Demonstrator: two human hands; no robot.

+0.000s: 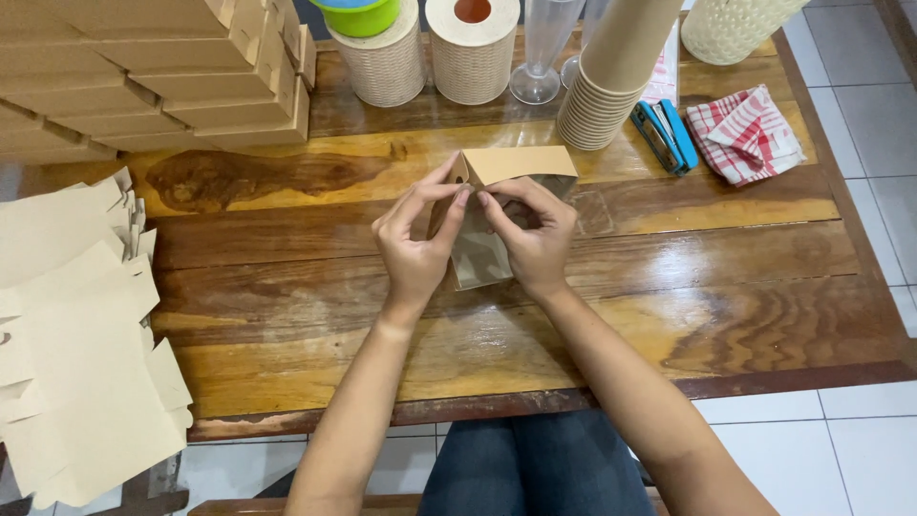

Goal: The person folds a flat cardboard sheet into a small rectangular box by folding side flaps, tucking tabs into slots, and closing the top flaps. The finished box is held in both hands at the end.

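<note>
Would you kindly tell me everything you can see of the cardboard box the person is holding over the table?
The cardboard box is plain brown, thin card, only partly folded. Its top flap stands open, tilted away from the person, and a darker inner panel shows below between the hands. The left hand pinches its left side with thumb and fingers; the right hand grips the front from the right, fingertips meeting the left hand's. It is held above the middle of the wooden table; whether its lower edge touches the wood cannot be told.

Our left hand (413, 250): fingers curled, thumb and forefinger pinched together, palm facing right | our right hand (535, 237): fingers bent inward, fingertips meeting the left's | both forearms rise from the worktop's near edge, converging.
</note>
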